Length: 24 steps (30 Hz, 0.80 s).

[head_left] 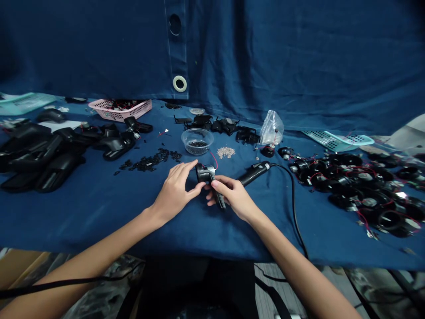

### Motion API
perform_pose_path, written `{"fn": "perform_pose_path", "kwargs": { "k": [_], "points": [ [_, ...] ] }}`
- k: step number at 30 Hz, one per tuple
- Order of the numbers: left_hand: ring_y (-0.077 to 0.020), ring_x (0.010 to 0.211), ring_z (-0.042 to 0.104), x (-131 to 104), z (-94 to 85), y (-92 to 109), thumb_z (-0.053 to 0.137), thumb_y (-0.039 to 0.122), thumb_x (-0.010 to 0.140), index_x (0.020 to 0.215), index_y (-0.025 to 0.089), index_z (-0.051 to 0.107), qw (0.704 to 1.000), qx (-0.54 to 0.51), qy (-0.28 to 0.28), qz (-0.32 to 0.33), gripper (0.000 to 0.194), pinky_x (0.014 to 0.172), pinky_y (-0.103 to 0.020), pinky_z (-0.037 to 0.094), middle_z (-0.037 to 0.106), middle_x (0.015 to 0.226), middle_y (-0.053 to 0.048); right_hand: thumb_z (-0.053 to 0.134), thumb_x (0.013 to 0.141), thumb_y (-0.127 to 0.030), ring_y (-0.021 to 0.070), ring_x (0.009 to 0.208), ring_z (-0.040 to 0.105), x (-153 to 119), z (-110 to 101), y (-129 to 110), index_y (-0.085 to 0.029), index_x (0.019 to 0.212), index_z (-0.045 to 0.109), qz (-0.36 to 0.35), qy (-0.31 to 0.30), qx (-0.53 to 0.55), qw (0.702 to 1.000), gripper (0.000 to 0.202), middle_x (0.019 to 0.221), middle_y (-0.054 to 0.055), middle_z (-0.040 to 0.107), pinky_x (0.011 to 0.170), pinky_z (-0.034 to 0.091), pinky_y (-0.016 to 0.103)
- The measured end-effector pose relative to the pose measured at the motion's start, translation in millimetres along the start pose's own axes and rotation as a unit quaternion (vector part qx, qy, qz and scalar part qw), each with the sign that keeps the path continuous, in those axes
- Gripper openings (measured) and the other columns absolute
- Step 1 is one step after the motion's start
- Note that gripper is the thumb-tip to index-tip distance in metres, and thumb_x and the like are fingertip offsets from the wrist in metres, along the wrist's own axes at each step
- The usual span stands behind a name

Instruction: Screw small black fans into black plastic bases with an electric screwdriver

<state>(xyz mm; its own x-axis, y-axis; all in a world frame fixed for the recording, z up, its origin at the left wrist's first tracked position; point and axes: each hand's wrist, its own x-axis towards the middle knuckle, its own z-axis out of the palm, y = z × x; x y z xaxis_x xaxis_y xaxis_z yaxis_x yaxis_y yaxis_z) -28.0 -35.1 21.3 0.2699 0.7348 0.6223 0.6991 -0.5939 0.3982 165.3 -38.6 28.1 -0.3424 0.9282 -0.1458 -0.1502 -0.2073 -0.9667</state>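
Head view: looking down at a table [99,212] covered in blue cloth. On markings — can pick out just a small pale label [266,165] at the end of the black corded tool [252,174]; too small to read.

With the left hand [175,188], gripping the round end of a black housing [202,174]: curved into a wide C, fingers along the top, thumb underneath. With the right hand [234,195], pinching the lower, handle-like part of the same housing, thumb on the near side, fingers curled behind, closed much tighter than on the left. Held mid-table just above the cloth, tilted, with a silvery motor [209,169] and red wire [213,158] showing at the top.

Just beyond the hands: a clear bowl [186,142] with dark bits inside, and right beside it a heap of tiny silvery pieces [226,153]. Off to the left: scattered small black pieces [149,161], then a pile of black casings [63,164]. On the right, past the tool and its cable [294,204]: a spread of round black parts [365,192] with red wires.
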Motion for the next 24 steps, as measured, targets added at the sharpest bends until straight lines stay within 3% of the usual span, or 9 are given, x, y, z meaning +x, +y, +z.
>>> {"fn": "perform_pose_path", "kwargs": {
  "k": [4, 9, 12, 15, 17, 19, 21, 24],
  "points": [
    [-0.0247, 0.123, 0.054, 2, -1.9, -2, 0.059, 0.027, 0.09, 0.136, 0.018, 0.045, 1.0, -0.025, -0.008, 0.012, 0.049, 0.108, -0.045, 0.043, 0.058, 0.131, -0.011, 0.071, 0.078, -0.044, 0.0133, 0.068, 0.066, 0, 0, 1, -0.013, 0.104, 0.066, 0.001, -0.011, 0.012, 1.0, 0.041, 0.094, 0.008, 0.068, 0.061, 0.06, 0.028],
    [-0.021, 0.124, 0.052, 8, -8.2, 2, 0.059, 0.022, 0.088, 0.138, 0.021, 0.042, 0.994, -0.091, -0.042, -0.03, 0.053, 0.106, -0.039, 0.046, 0.051, 0.133, -0.01, 0.072, 0.078, -0.043, 0.0131, 0.069, 0.066, 1, 8, -2, -0.014, 0.107, 0.066, -0.004, 0.008, 0.014, 1.0, 0.042, 0.093, 0.007, 0.068, 0.063, 0.06, 0.028],
    [-0.0198, 0.123, 0.051, 13, -15.8, 0, 0.058, 0.021, 0.089, 0.136, 0.024, 0.045, 0.992, -0.102, -0.069, -0.019, 0.049, 0.102, -0.036, 0.049, 0.049, 0.132, -0.008, 0.071, 0.078, -0.047, 0.0154, 0.075, 0.068, 5, 11, -3, -0.016, 0.111, 0.066, 0.0, 0.011, 0.012, 1.0, 0.046, 0.096, 0.007, 0.068, 0.07, 0.061, 0.032],
    [-0.0201, 0.12, 0.053, 27, -29.5, -17, 0.06, 0.023, 0.089, 0.129, 0.025, 0.052, 0.995, -0.09, -0.031, -0.002, 0.041, 0.099, -0.036, 0.052, 0.051, 0.129, -0.006, 0.064, 0.081, -0.055, 0.0185, 0.09, 0.069, 12, 11, -2, -0.018, 0.118, 0.063, -0.024, 0.033, 0.037, 0.999, 0.052, 0.106, 0.009, 0.068, 0.083, 0.059, 0.036],
    [-0.0205, 0.115, 0.056, 49, -44.7, -46, 0.064, 0.027, 0.088, 0.125, 0.024, 0.053, 0.998, -0.051, 0.037, -0.009, 0.039, 0.097, -0.036, 0.053, 0.052, 0.125, -0.006, 0.06, 0.084, -0.056, 0.0193, 0.098, 0.067, 17, 9, -2, -0.018, 0.119, 0.062, -0.056, 0.062, 0.042, 0.996, 0.052, 0.11, 0.01, 0.067, 0.088, 0.057, 0.036],
    [-0.0194, 0.106, 0.059, 81, -65.3, -92, 0.068, 0.036, 0.086, 0.123, 0.021, 0.053, 0.992, 0.012, 0.114, -0.045, 0.043, 0.095, -0.037, 0.053, 0.051, 0.122, -0.005, 0.059, 0.086, -0.054, 0.019, 0.097, 0.067, 19, 6, -2, -0.017, 0.117, 0.063, -0.077, 0.08, 0.035, 0.993, 0.048, 0.11, 0.011, 0.067, 0.087, 0.056, 0.035],
    [-0.0178, 0.101, 0.058, 120, -88.8, -150, 0.071, 0.046, 0.081, 0.122, 0.014, 0.052, 0.975, 0.081, 0.179, -0.108, 0.055, 0.091, -0.037, 0.054, 0.049, 0.12, -0.006, 0.058, 0.088, -0.053, 0.0182, 0.091, 0.067, 18, 3, -1, -0.015, 0.113, 0.064, -0.085, 0.089, 0.024, 0.992, 0.045, 0.105, 0.011, 0.068, 0.084, 0.056, 0.034],
    [-0.019, 0.112, 0.049, 174, -120.2, -243, 0.078, 0.043, 0.076, 0.113, 0.006, 0.05, 0.919, 0.142, 0.252, -0.269, 0.059, 0.106, -0.046, 0.041, 0.053, 0.116, -0.006, 0.054, 0.091, -0.052, 0.0175, 0.087, 0.067, 14, -2, -1, -0.015, 0.11, 0.065, -0.085, 0.106, -0.006, 0.991, 0.043, 0.099, 0.01, 0.068, 0.081, 0.056, 0.032]
  ]
}}
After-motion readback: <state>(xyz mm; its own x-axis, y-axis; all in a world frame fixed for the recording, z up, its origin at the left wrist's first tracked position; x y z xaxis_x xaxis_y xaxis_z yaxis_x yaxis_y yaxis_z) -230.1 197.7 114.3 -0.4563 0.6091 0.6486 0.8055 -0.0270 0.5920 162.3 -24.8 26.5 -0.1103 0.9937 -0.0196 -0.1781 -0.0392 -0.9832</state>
